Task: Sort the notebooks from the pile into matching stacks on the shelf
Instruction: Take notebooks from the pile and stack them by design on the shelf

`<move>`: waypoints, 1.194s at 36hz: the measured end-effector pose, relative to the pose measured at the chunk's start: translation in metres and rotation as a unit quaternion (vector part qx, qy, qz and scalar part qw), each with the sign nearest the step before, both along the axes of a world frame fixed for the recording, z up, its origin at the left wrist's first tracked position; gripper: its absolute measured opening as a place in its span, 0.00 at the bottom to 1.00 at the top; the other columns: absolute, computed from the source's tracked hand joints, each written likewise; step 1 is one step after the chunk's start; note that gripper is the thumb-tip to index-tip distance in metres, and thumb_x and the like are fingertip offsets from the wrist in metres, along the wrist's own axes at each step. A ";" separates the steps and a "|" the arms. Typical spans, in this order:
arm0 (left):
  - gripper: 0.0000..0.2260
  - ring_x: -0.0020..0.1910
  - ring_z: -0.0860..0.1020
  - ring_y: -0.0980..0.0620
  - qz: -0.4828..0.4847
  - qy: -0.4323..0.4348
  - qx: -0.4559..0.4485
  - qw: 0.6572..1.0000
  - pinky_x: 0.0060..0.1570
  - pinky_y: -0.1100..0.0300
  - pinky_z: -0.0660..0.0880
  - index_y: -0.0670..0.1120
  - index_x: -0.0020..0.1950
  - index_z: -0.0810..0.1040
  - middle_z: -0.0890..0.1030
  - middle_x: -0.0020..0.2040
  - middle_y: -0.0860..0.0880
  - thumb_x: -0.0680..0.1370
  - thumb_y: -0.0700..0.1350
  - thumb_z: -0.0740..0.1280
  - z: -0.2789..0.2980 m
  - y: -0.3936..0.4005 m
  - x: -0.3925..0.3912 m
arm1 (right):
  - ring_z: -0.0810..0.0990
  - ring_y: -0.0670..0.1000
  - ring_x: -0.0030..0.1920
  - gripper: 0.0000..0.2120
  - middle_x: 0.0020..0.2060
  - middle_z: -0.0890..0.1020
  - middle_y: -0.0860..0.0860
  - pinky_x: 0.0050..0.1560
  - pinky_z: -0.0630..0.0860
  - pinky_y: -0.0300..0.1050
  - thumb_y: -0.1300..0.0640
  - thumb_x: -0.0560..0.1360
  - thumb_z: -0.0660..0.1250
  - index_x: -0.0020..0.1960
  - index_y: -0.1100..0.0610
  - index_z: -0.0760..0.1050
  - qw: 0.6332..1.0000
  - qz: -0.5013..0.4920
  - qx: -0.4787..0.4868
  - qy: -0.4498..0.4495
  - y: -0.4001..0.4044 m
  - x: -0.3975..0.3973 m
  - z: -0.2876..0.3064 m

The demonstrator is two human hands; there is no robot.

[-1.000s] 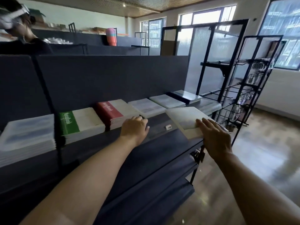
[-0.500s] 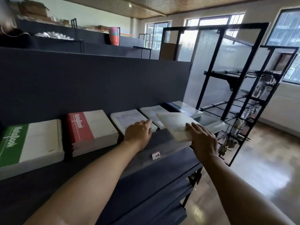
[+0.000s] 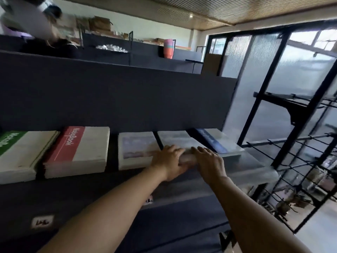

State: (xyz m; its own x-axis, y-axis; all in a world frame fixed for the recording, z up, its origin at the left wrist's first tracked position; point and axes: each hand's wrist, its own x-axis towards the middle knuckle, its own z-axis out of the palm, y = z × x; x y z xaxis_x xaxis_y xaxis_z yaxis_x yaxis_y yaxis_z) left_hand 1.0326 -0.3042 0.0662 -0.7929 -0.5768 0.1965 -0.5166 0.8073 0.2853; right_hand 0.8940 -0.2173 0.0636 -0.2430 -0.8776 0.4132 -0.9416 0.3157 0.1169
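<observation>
Five notebook stacks lie in a row on the dark shelf [image 3: 182,187]: a green stack [image 3: 16,156] at far left, a red stack [image 3: 78,152], a pale picture-cover stack [image 3: 136,148], a second pale stack [image 3: 175,139], and a blue-striped stack [image 3: 215,141] at the right end. A pale notebook lies on top of the second pale stack. My left hand [image 3: 169,161] grips its near edge, fingers on top. My right hand [image 3: 209,161] lies beside it on the same edge, fingers curled over the cover. The hands hide the stack's front.
A dark back panel [image 3: 109,97] rises behind the stacks. A black wire rack [image 3: 295,161] and a frosted glass partition [image 3: 255,88] stand to the right. Lower dark shelves [image 3: 182,225] sit below my arms. Another person [image 3: 36,22] is at the top left.
My right hand carried the pale notebook from the right end of the shelf leftward onto the second pale stack. My left hand moved right to meet it. The view shifted closer.
</observation>
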 end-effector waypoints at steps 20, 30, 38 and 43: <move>0.25 0.78 0.49 0.49 0.095 -0.149 -0.006 0.984 0.73 0.53 0.55 0.52 0.79 0.50 0.47 0.80 0.51 0.84 0.52 0.54 -0.018 -0.017 -0.026 | 0.65 0.54 0.67 0.27 0.71 0.65 0.44 0.62 0.69 0.50 0.39 0.78 0.58 0.74 0.45 0.60 0.975 0.119 0.131 -0.132 -0.038 -0.066 -0.015; 0.26 0.77 0.53 0.45 0.129 -0.153 0.012 0.980 0.73 0.48 0.55 0.48 0.78 0.54 0.50 0.79 0.48 0.82 0.53 0.56 -0.009 -0.020 -0.040 | 0.62 0.54 0.70 0.27 0.71 0.65 0.46 0.62 0.72 0.54 0.39 0.78 0.58 0.74 0.46 0.60 0.966 0.131 0.151 -0.161 -0.057 -0.072 -0.016; 0.25 0.78 0.47 0.46 0.154 -0.184 0.010 0.971 0.74 0.45 0.47 0.47 0.78 0.50 0.46 0.79 0.46 0.83 0.47 0.54 -0.013 -0.019 -0.046 | 0.60 0.54 0.72 0.28 0.73 0.61 0.48 0.64 0.70 0.53 0.38 0.78 0.57 0.75 0.46 0.57 0.970 0.119 0.152 -0.147 -0.059 -0.069 -0.017; 0.28 0.77 0.53 0.46 0.147 -0.175 -0.027 0.973 0.73 0.47 0.51 0.52 0.79 0.51 0.50 0.79 0.49 0.81 0.60 0.53 -0.007 -0.021 -0.026 | 0.59 0.55 0.72 0.28 0.73 0.61 0.47 0.65 0.67 0.53 0.37 0.78 0.56 0.75 0.46 0.57 0.969 0.116 0.160 -0.146 -0.060 -0.068 -0.015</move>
State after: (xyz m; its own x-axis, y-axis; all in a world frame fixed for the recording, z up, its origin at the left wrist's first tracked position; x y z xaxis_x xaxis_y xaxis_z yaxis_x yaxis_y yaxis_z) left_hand 1.0066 -0.3255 0.0597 -0.6197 -0.7846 -0.0190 -0.7848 0.6197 0.0111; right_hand 0.8261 -0.2775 0.0483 -0.0900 -0.9945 0.0545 -0.9905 0.0836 -0.1093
